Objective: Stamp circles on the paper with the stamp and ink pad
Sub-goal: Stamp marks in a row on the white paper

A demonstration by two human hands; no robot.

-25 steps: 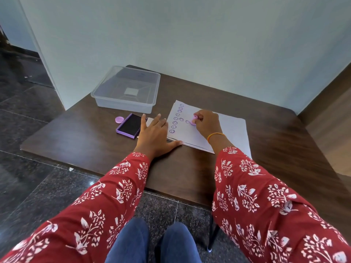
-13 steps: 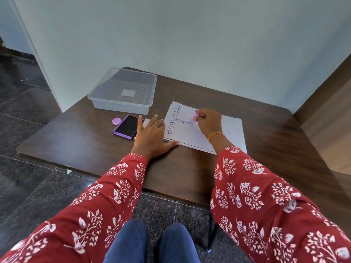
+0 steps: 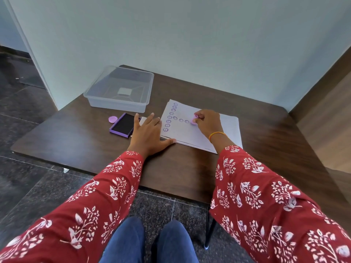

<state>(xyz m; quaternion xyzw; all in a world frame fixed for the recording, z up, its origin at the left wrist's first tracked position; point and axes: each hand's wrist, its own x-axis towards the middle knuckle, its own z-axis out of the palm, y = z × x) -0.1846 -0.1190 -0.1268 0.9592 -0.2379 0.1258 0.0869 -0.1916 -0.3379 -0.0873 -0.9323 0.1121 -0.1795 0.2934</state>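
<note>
Stamp (image 3: pixel 194 120) pinched in right hand (image 3: pixel 208 122) on paper (image 3: pixel 226 128); left hand (image 3: pixel 149 134) flat, empty, beside ink pad (image 3: pixel 124 125).

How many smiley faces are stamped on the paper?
11: eight in a column down the left of the paper, three in a row running right from it toward the stamp. Another may hide under the stamp in the right hand.

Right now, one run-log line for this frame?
phase: stamping | right hand: pressing stamp on paper | left hand: flat, steadying paper edge | ink pad: open, left of paper
</note>
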